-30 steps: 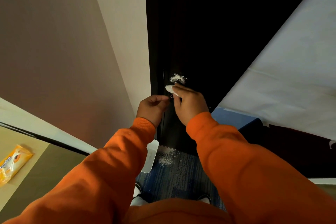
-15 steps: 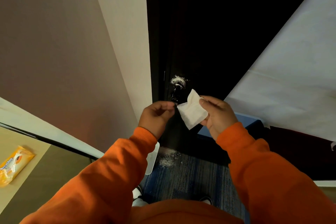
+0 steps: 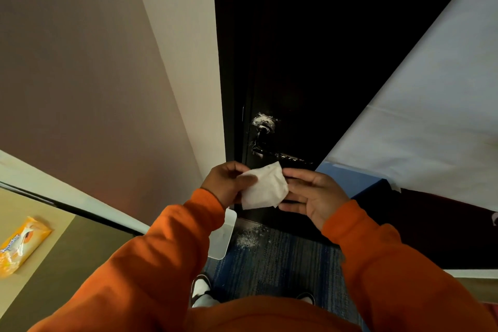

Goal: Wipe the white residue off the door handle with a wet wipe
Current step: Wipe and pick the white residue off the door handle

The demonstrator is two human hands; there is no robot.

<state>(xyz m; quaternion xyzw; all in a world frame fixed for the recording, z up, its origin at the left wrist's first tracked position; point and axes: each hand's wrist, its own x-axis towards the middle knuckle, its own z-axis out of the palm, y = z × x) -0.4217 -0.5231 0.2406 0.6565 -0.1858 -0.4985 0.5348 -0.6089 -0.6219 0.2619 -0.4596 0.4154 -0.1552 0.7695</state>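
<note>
- The white wet wipe [image 3: 265, 188] now hangs spread into a flatter sheet between both hands. Half a second earlier it was a folded diamond pinched by the right hand alone.
- A second ago the wipe was pressed at the dark metal lever door handle [image 3: 280, 156]. Now it is just below the handle and clear of it.
- White residue [image 3: 263, 119] still coats the round plate at the top of the handle, and specks run along the lever.
- The left hand [image 3: 227, 186], below and left of the handle, has moved onto the wipe's left edge. Its grip is narrow, with the thumb and curled fingers pinching the sheet.
- The right hand [image 3: 314, 197], below and right of the handle, has loosened. Its grip is wide, the palm turned up, and the nearly straight fingers touch the wipe's right edge.
- Both orange sleeves [image 3: 161, 250] reach up toward the handle.
- White powder [image 3: 249, 237] lies on the blue carpet below the handle.
- An orange wipe packet [image 3: 23, 245] lies on the worktop far to the handle's left.
</note>
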